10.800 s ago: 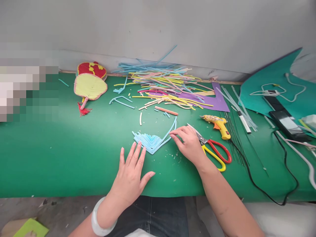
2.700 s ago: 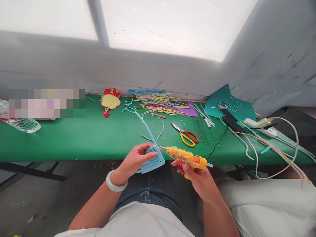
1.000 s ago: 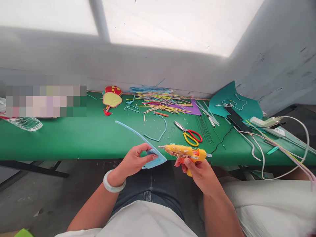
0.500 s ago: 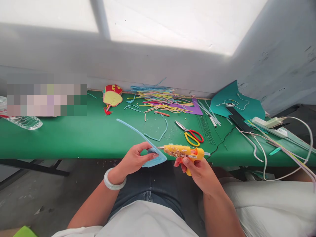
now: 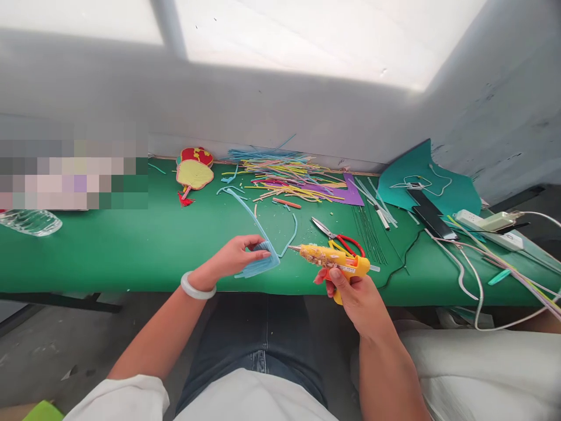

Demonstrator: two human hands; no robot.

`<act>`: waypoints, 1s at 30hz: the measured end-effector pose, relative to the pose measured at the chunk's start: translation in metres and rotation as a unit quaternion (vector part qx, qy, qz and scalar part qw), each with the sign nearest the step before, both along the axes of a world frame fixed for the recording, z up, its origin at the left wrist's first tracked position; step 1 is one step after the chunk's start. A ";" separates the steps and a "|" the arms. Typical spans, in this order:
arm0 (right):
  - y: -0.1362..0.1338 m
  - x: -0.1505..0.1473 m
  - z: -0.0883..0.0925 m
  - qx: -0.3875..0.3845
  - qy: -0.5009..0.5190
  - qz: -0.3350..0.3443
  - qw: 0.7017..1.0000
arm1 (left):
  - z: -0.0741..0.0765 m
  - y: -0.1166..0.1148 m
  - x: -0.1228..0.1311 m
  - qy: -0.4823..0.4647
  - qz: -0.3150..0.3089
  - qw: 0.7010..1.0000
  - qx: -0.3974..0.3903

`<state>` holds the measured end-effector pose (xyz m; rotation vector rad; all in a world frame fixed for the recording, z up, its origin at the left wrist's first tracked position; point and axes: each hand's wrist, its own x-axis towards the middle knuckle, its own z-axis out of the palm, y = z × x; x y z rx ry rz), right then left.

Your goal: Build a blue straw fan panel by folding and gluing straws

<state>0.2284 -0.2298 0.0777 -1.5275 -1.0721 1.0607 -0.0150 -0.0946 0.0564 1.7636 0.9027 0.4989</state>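
My left hand [image 5: 231, 257] pinches a light-blue woven strip piece [image 5: 259, 264] just above the green table's front edge [image 5: 131, 280]; one long blue strip [image 5: 249, 213] sticks up and back from it. A white bangle sits on that wrist. My right hand [image 5: 354, 292] grips a yellow glue gun [image 5: 336, 262] by its handle. The nozzle points left and stops a short gap from the blue piece.
Red-and-yellow scissors [image 5: 339, 237] lie behind the glue gun. A heap of coloured strips [image 5: 289, 175] and purple sheet [image 5: 350, 193] sit at the back. Two small fans [image 5: 193, 169] lie back left, a plastic bottle [image 5: 28, 222] far left, cables and a power strip [image 5: 491, 225] right.
Both hands rose from my lap to the table's front edge. The blue piece swung so its long strip points back, and the glue gun nozzle drew away from it.
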 end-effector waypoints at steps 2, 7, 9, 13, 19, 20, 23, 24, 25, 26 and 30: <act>0.008 0.004 -0.006 -0.004 0.004 -0.014 1.000 | -0.008 0.023 -0.002 0.065 -0.010 0.997 0.039; 0.034 0.012 -0.021 -0.018 0.001 -0.024 1.000 | -0.027 0.071 0.005 0.174 -0.101 0.978 0.059; 0.047 0.014 -0.022 -0.022 -0.005 -0.024 0.999 | -0.030 0.086 0.013 0.188 -0.117 0.973 0.068; 0.068 0.017 -0.028 -0.040 -0.018 -0.031 0.999 | -0.028 0.112 0.033 0.210 -0.150 0.962 0.094; 0.077 0.021 -0.056 -0.086 0.002 -0.020 0.996 | -0.038 0.137 0.059 0.252 -0.185 0.942 0.121; 0.077 0.021 -0.061 -0.091 0.010 -0.018 0.996 | -0.041 0.139 0.061 0.257 -0.182 0.941 0.126; 0.080 0.020 -0.070 -0.094 0.046 -0.016 0.994 | -0.048 0.140 0.059 0.264 -0.162 0.939 0.147; 0.081 0.019 -0.071 -0.096 0.051 -0.017 0.994 | -0.050 0.138 0.058 0.264 -0.152 0.939 0.159; 0.083 0.019 -0.073 -0.101 0.051 -0.017 0.993 | -0.051 0.135 0.055 0.262 -0.138 0.939 0.176; 0.084 0.020 -0.074 -0.106 0.047 -0.017 0.993 | -0.052 0.131 0.052 0.259 -0.123 0.938 0.196; 0.088 0.022 -0.081 -0.120 0.044 -0.011 0.992 | -0.058 0.110 0.037 0.230 -0.111 0.919 0.299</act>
